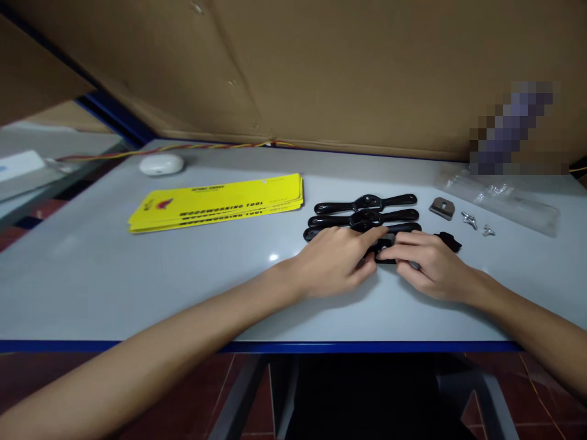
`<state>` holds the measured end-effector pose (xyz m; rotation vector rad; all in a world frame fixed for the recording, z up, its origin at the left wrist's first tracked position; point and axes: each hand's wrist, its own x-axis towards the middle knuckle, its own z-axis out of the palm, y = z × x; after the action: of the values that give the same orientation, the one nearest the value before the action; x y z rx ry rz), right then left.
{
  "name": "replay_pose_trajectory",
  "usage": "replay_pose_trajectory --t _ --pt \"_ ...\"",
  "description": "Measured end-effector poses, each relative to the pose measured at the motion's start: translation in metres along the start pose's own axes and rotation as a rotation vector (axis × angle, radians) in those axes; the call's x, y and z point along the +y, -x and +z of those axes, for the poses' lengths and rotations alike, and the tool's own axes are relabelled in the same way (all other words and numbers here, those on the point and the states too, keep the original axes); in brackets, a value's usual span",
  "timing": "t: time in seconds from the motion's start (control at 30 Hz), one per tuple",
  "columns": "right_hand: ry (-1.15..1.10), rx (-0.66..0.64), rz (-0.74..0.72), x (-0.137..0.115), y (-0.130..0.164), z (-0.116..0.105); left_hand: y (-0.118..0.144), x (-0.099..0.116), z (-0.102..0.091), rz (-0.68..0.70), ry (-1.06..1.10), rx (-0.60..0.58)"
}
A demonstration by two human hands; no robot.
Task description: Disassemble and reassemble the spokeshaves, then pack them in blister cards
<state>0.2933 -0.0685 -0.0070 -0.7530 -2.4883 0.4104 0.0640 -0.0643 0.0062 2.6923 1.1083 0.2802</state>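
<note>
Our left hand and right hand are both partly closed, fingertips curled onto a black piece with a shiny metal part, on the table at the near side of 3 black two-handled tools; our fingers hide too much to tell whether we grip it or only press. Uneven pressure could make it twist or skid into the tools, and a careless right-hand sweep could scatter the black parts or silver screws.
</note>
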Motion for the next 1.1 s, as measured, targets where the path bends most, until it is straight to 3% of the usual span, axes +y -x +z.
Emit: replay_pose_trajectory --t 0.3,0.6,1.1 --pt "-0.170 0.149 0.174 -0.0005 -0.0032 -0.0033 0.0000 0.0033 -0.0035 -0.030 0.018 -0.053" --pt "-0.200 0.025 0.092 -0.0013 -0.0030 -0.0042 0.0000 -0.0001 0.0011 -0.015 -0.014 -0.016" --pt "-0.153 0.072 0.165 -0.0011 -0.0049 -0.0032 -0.0009 0.0005 0.0002 -0.030 -0.053 -0.050"
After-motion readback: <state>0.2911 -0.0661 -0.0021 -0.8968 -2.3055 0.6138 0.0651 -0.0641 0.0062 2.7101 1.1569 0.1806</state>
